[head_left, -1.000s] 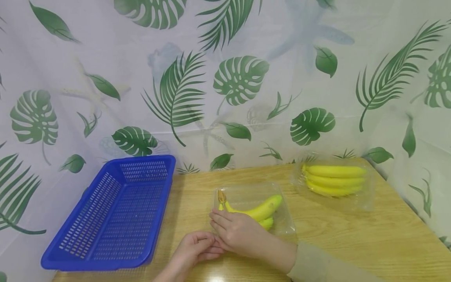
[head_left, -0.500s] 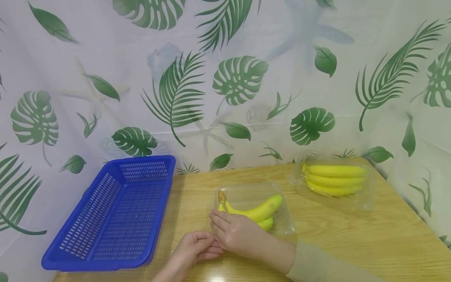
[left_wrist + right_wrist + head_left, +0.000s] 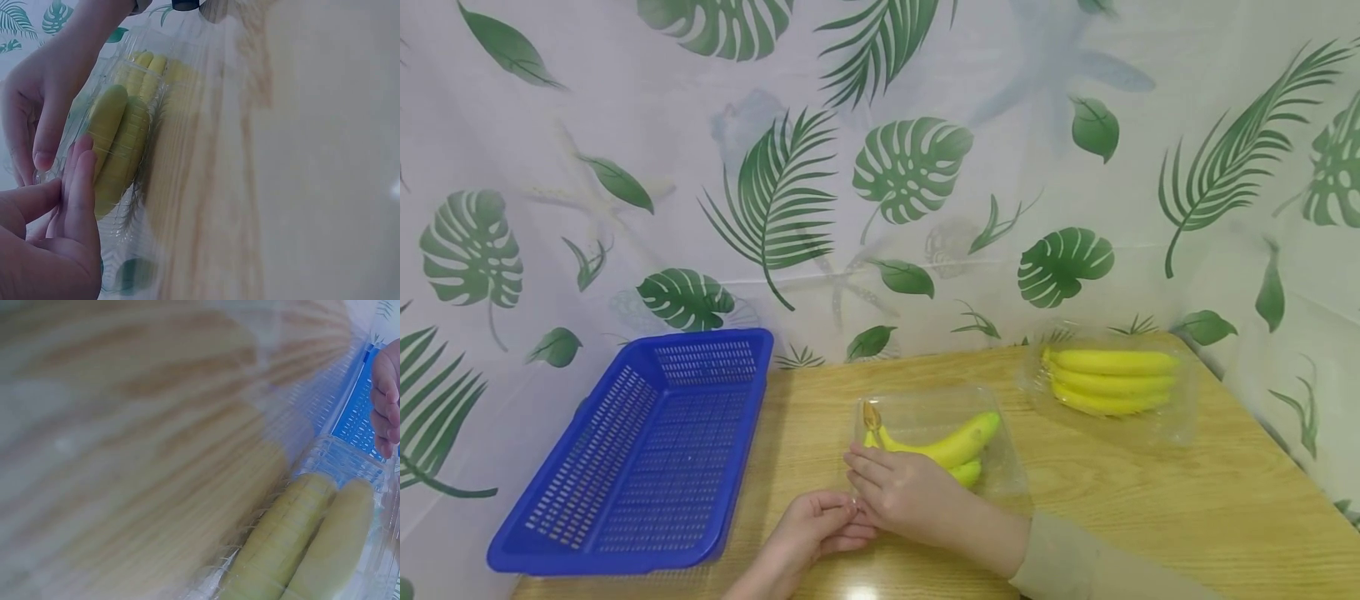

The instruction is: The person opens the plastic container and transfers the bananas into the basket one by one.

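A clear plastic clamshell container (image 3: 1011, 467) lies mid-table with yellow, green-tipped bananas (image 3: 958, 446) inside. At its near left corner my left hand (image 3: 816, 529) pinches the plastic rim between thumb and fingers. My right hand (image 3: 917, 500) reaches across the front of the container, hiding part of the bananas; its thumb and fingers meet the same rim, close beside the left fingertips. In the left wrist view, the right thumb (image 3: 49, 140) bends down onto the clear edge next to the left hand (image 3: 50, 250). The right wrist view catches bananas (image 3: 275, 544) under the ribbed plastic.
An open blue plastic basket (image 3: 673, 467) stands to the left. At the back right is a second clear container (image 3: 1183, 425) with a bunch of bananas (image 3: 1112, 375). A leaf-patterned cloth (image 3: 985, 183) hangs behind the wooden table (image 3: 1150, 500).
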### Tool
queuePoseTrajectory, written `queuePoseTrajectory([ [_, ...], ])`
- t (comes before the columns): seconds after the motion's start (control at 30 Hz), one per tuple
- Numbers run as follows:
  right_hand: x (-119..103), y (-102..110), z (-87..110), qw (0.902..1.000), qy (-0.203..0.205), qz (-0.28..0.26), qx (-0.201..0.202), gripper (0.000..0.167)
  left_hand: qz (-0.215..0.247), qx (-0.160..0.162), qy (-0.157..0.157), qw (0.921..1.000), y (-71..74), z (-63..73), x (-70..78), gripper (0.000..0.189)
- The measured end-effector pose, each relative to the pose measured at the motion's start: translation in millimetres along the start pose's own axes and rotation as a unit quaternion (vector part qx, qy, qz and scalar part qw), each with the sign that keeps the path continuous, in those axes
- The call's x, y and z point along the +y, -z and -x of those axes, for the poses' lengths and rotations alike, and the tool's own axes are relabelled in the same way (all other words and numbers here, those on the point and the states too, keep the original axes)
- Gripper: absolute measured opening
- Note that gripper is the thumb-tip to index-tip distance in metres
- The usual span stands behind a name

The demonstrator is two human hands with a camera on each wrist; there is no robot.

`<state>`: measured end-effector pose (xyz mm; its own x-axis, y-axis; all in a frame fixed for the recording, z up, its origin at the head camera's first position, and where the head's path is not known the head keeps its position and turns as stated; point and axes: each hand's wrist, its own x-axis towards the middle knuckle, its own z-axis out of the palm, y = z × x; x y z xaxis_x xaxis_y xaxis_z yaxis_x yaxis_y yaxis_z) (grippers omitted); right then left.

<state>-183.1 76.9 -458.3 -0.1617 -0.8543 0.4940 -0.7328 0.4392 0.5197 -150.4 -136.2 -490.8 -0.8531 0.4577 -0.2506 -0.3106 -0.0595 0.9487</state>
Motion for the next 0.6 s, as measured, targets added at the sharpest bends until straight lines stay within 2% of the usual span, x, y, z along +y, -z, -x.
queuePoseTrajectory([
  [0.13,0.3,0.5,0.6,0.9990,-0.026,-0.037,0.001,0.027,0.005,0.000,0.004,1.0000,-0.3,1.1,1.8,0.033],
  [0.3,0.6,2.0,2.5,0.9949,-0.058,-0.083,-0.002,0.031,0.010,-0.003,0.003,0.9999,-0.4,1.6,1.4,0.034],
  [0.6,1.7,3.8,1.7,0.9914,-0.080,-0.103,-0.009,0.042,0.005,-0.004,0.008,0.9999,2.7,0.3,1.1,0.035],
])
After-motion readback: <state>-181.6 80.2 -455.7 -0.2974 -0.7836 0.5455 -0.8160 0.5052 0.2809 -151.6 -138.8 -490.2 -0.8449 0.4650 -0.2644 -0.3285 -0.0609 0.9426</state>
